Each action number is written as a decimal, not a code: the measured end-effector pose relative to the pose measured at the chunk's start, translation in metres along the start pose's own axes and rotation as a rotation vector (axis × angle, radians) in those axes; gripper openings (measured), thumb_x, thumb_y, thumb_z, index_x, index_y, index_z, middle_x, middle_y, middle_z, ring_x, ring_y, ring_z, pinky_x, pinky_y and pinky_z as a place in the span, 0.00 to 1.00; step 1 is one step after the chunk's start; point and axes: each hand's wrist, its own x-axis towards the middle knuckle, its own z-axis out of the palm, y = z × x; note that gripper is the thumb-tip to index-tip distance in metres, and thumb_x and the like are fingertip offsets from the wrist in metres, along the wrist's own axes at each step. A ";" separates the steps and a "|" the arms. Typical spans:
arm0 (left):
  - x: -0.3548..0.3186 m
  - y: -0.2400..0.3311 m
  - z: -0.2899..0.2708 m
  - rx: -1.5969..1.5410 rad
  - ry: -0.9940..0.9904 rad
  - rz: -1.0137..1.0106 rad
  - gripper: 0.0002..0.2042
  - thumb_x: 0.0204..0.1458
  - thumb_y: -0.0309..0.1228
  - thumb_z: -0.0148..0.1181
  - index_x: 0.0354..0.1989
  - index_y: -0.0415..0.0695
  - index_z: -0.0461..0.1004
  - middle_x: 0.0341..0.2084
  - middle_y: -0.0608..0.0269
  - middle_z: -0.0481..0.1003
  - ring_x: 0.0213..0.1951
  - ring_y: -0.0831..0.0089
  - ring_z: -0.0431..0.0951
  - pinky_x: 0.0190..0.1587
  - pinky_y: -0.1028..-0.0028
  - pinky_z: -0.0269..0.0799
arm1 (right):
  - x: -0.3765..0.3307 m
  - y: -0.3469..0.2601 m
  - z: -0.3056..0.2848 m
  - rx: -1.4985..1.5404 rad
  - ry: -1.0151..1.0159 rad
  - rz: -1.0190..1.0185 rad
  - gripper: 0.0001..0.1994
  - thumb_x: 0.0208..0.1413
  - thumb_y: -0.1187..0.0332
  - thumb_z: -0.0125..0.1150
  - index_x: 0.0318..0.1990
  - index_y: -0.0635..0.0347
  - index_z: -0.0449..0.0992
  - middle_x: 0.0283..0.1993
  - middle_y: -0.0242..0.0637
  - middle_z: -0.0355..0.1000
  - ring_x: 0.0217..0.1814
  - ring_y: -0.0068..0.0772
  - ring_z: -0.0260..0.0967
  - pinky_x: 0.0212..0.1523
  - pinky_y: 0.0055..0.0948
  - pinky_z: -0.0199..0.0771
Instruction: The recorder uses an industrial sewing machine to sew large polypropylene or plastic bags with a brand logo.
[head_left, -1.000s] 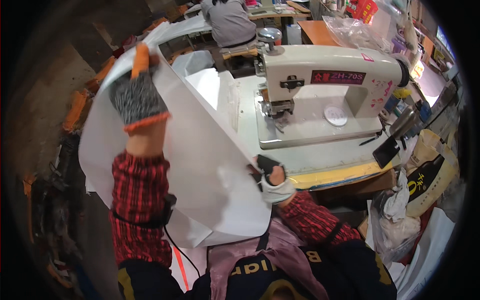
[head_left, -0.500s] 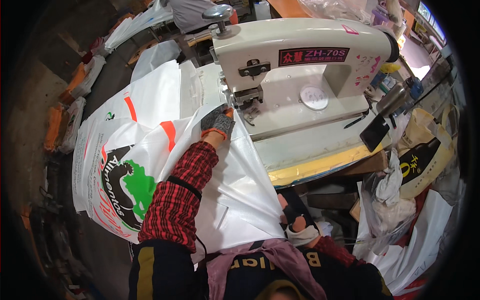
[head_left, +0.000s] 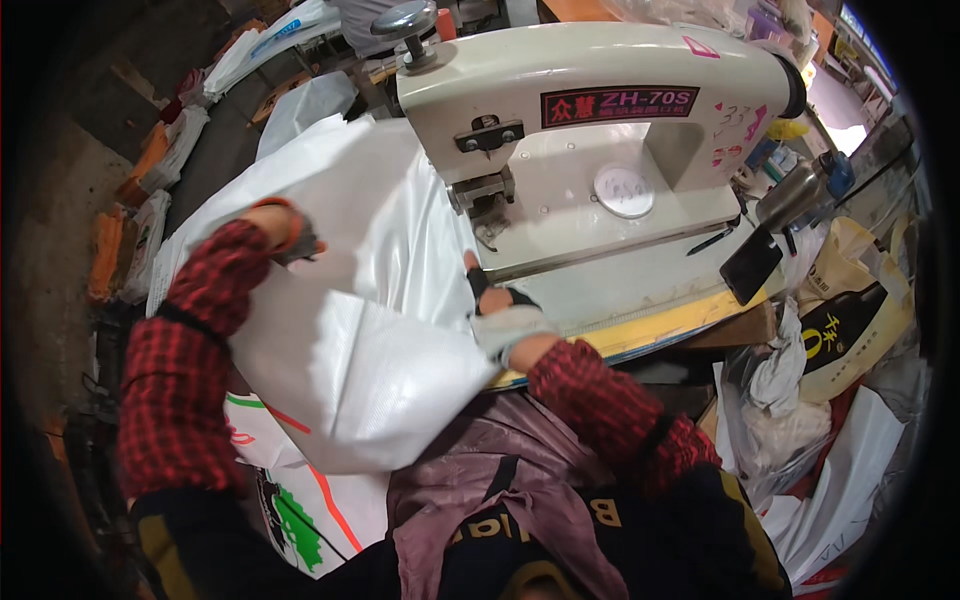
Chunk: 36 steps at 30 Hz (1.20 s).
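A large white plastic sack point(head_left: 345, 375) with a glossy surface spreads over the left of the work table, its near part folded over toward me. At the left, my left hand point(head_left: 285, 230), in a grey glove with an orange cuff, has its fingers curled onto the sack. My right hand point(head_left: 508, 318), in a pale glove with black finger pieces, is closed at the sack's right edge, just in front of the machine; its fingertips are partly hidden. Beyond it stands a cream industrial sewing machine point(head_left: 590, 75), its needle head point(head_left: 485, 190) beside the sack's edge.
On the machine bed lies a round white disc point(head_left: 624, 192). A black phone point(head_left: 750, 268), a pen point(head_left: 710, 241) and a metal bottle point(head_left: 788, 195) are at the right. Yellow edging point(head_left: 650, 325) runs along the table front. Bags point(head_left: 850, 300) and plastic wrapping fill the right side.
My left hand has moved from beside the needle head to the left. My right hand has risen from below the table edge to the machine's front. The sack's printed face has folded under.
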 end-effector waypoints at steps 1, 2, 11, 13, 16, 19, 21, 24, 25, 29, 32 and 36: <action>-0.024 -0.009 0.013 -0.070 0.004 -0.092 0.29 0.51 0.55 0.39 0.44 0.41 0.72 0.42 0.52 0.72 0.43 0.60 0.72 0.48 0.63 0.63 | 0.017 0.006 0.008 -0.110 0.141 -0.174 0.34 0.49 0.64 0.47 0.64 0.52 0.42 0.30 0.54 0.71 0.29 0.51 0.69 0.30 0.43 0.68; -0.054 -0.008 0.015 -0.123 0.018 -0.163 0.30 0.52 0.56 0.38 0.45 0.40 0.72 0.42 0.50 0.72 0.44 0.59 0.72 0.49 0.64 0.63 | 0.021 0.012 0.010 -0.220 0.287 -0.321 0.37 0.48 0.67 0.48 0.65 0.52 0.38 0.29 0.53 0.71 0.28 0.49 0.70 0.30 0.43 0.68; -0.156 0.174 0.070 -0.299 0.048 0.996 0.19 0.46 0.42 0.58 0.35 0.35 0.68 0.29 0.45 0.72 0.36 0.55 0.74 0.36 0.65 0.69 | -0.035 -0.012 -0.022 0.226 0.016 0.048 0.23 0.47 0.66 0.52 0.54 0.53 0.62 0.41 0.56 0.69 0.39 0.53 0.70 0.37 0.42 0.70; -0.172 0.220 0.076 -0.006 0.055 1.089 0.15 0.45 0.37 0.54 0.36 0.36 0.71 0.31 0.47 0.74 0.36 0.56 0.75 0.37 0.64 0.70 | -0.063 -0.036 -0.043 -0.096 -0.304 -0.138 0.21 0.48 0.67 0.48 0.52 0.55 0.65 0.40 0.56 0.70 0.39 0.54 0.70 0.36 0.44 0.70; -0.187 0.232 0.109 0.069 0.150 0.871 0.14 0.41 0.34 0.54 0.34 0.37 0.75 0.33 0.50 0.75 0.35 0.55 0.76 0.37 0.58 0.70 | -0.080 -0.047 -0.028 -0.095 -0.284 -0.078 0.25 0.48 0.66 0.46 0.57 0.56 0.58 0.42 0.57 0.69 0.41 0.54 0.69 0.38 0.43 0.69; -0.223 0.194 0.051 0.238 0.101 0.634 0.13 0.39 0.30 0.55 0.34 0.38 0.75 0.32 0.50 0.76 0.35 0.51 0.76 0.34 0.52 0.70 | -0.077 -0.047 -0.016 -0.019 -0.159 -0.011 0.27 0.49 0.63 0.46 0.59 0.57 0.55 0.45 0.57 0.67 0.44 0.54 0.67 0.41 0.42 0.67; -0.221 0.143 0.037 0.286 0.279 0.352 0.08 0.36 0.30 0.58 0.24 0.38 0.76 0.22 0.54 0.75 0.28 0.63 0.77 0.28 0.62 0.71 | -0.063 -0.047 -0.020 0.041 -0.068 0.011 0.28 0.50 0.61 0.45 0.60 0.57 0.54 0.46 0.58 0.66 0.46 0.54 0.66 0.43 0.41 0.66; -0.209 0.094 0.019 0.128 0.479 0.066 0.08 0.32 0.30 0.60 0.24 0.44 0.77 0.18 0.57 0.74 0.25 0.61 0.76 0.28 0.68 0.70 | -0.029 -0.038 -0.026 0.177 0.004 0.042 0.30 0.51 0.58 0.45 0.61 0.58 0.51 0.48 0.58 0.65 0.49 0.54 0.64 0.46 0.39 0.64; -0.188 0.083 0.047 0.142 0.542 0.224 0.10 0.32 0.31 0.62 0.27 0.45 0.77 0.19 0.57 0.74 0.26 0.60 0.76 0.29 0.67 0.70 | -0.020 -0.040 -0.031 0.220 0.013 0.041 0.30 0.51 0.58 0.45 0.61 0.58 0.50 0.49 0.58 0.64 0.50 0.54 0.63 0.47 0.39 0.63; -0.143 0.198 0.107 -0.243 0.393 1.209 0.14 0.42 0.30 0.52 0.38 0.39 0.72 0.32 0.51 0.74 0.36 0.54 0.74 0.40 0.64 0.70 | -0.017 -0.034 -0.030 0.397 0.012 0.063 0.33 0.52 0.54 0.44 0.63 0.59 0.46 0.52 0.58 0.62 0.54 0.53 0.61 0.51 0.37 0.61; -0.143 0.260 0.092 -0.146 0.027 1.160 0.12 0.42 0.30 0.53 0.33 0.34 0.70 0.31 0.46 0.73 0.36 0.50 0.73 0.38 0.62 0.69 | -0.039 -0.036 -0.032 0.469 0.009 0.064 0.35 0.53 0.52 0.44 0.64 0.59 0.44 0.54 0.58 0.61 0.56 0.53 0.59 0.54 0.36 0.60; -0.153 0.259 0.072 -0.334 -0.023 1.153 0.12 0.41 0.31 0.55 0.31 0.35 0.70 0.30 0.45 0.73 0.35 0.50 0.73 0.37 0.62 0.69 | -0.055 -0.010 0.013 0.545 0.112 -0.104 0.37 0.49 0.60 0.48 0.65 0.53 0.38 0.53 0.59 0.61 0.53 0.55 0.61 0.52 0.37 0.61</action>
